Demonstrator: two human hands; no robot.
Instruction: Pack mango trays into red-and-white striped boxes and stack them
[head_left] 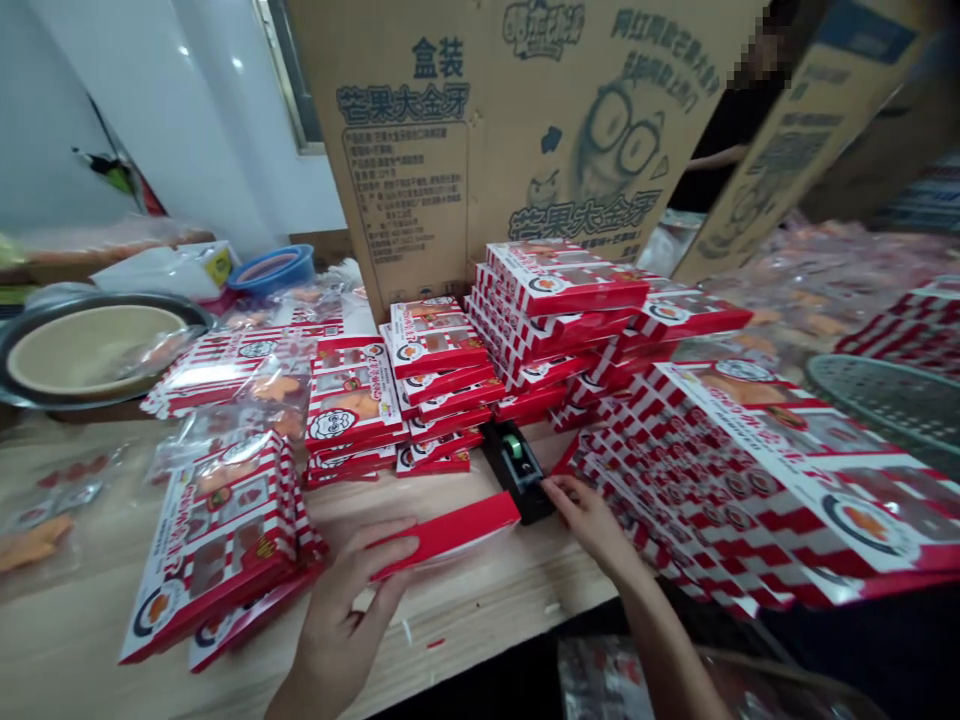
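Note:
My left hand (358,590) is closed round one end of a slim red box (454,535), tilted above the wooden table with its red side facing up. Beyond the box's far end stands a black tape dispenser (531,495) with a roll of tape (514,447) in it. At the dispenser's front edge, thumb and finger of my right hand (589,515) pinch the tape end; the tape itself hardly shows. To the right rises a large stack of red-and-white striped boxes (720,480) with clear windows. More such boxes (225,530) lie left of my left hand.
Several striped boxes (555,290) are piled at a big cardboard carton (465,180). A cream basin (97,345), a blue bowl (277,268) and bagged sweets (37,540) are at left. A green mesh basket (892,400) stands right; behind, a person (712,160) is partly hidden.

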